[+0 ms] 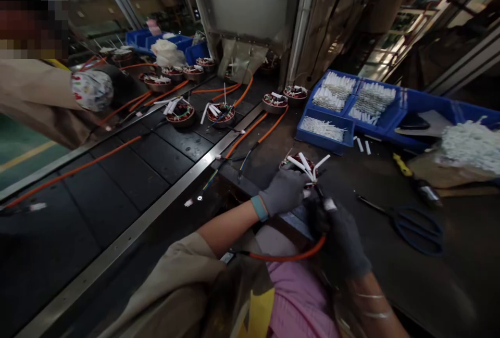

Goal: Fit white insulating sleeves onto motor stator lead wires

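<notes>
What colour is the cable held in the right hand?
The cable is orange, clearest in the head view.

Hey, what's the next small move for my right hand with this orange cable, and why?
Probably bring the cable's end in your right hand to the white sleeves on the wound stator. Your left hand is steadying the stator, the sleeves fan out within reach, and the orange cable runs into your right grip, its tip close to them.
</notes>
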Tool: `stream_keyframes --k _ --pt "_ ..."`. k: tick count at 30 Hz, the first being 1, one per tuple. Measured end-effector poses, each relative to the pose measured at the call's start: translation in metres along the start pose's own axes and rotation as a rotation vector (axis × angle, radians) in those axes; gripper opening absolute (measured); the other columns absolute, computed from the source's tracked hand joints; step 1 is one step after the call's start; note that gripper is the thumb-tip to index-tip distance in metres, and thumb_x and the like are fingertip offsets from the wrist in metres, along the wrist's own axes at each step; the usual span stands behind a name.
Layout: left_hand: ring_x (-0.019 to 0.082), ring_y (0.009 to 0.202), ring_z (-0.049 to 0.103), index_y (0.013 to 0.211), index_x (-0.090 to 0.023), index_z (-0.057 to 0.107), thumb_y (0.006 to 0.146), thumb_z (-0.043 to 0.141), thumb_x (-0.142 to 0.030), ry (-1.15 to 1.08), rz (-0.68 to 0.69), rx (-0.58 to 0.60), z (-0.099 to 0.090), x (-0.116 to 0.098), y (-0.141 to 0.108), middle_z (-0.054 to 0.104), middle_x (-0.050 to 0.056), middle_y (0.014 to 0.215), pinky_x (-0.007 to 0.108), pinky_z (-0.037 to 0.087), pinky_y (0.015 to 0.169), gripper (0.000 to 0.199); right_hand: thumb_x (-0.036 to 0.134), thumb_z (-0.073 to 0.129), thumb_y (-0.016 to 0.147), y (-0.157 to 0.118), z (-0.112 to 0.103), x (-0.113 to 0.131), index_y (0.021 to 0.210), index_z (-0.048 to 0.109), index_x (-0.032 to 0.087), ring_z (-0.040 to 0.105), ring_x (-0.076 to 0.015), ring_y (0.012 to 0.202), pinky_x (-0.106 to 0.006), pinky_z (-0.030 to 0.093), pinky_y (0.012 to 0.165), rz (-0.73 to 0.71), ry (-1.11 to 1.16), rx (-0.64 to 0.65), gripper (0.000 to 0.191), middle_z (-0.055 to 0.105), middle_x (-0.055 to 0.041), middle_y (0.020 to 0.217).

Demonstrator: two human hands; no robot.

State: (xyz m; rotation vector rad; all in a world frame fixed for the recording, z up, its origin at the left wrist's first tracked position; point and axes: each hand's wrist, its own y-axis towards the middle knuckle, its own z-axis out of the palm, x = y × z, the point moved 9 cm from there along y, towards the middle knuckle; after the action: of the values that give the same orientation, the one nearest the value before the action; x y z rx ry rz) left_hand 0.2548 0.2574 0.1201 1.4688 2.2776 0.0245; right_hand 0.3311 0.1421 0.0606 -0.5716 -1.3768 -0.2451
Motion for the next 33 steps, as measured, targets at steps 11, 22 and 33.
stream_keyframes --k 11,22,33 --pt "0.030 0.110 0.067 0.107 -0.013 0.074 0.099 0.064 -0.039 -0.018 -0.168 -0.131 0.007 -0.027 -0.009 0.075 0.014 0.110 0.049 0.045 0.111 0.029 0.068 0.073 0.084 -0.007 -0.051 0.005 0.126 0.072 0.020 0.074 -0.0277 0.092 -0.035 0.063 0.071 0.026 -0.278 -0.157 0.064 0.078 -0.0126 0.111" --pt "0.026 0.104 0.069 0.102 -0.021 0.078 0.101 0.064 -0.030 -0.189 -0.128 -0.228 -0.010 -0.023 -0.025 0.079 0.007 0.106 0.042 0.049 0.097 0.016 0.051 0.057 0.098 0.015 -0.069 0.056 0.114 0.080 0.022 0.074 -0.0301 0.105 -0.044 0.060 0.092 -0.387 -0.705 -0.011 0.040 0.080 -0.0092 0.114" --pt "0.029 0.086 0.070 0.088 -0.019 0.073 0.100 0.051 -0.029 0.042 0.048 -0.344 -0.013 -0.015 -0.007 0.078 0.009 0.090 0.042 0.050 0.083 0.027 0.014 0.067 0.084 0.103 -0.226 0.224 0.123 0.073 0.013 0.056 -0.0332 0.128 -0.052 0.044 0.114 -0.721 -1.062 -1.007 0.040 0.066 -0.0187 0.135"
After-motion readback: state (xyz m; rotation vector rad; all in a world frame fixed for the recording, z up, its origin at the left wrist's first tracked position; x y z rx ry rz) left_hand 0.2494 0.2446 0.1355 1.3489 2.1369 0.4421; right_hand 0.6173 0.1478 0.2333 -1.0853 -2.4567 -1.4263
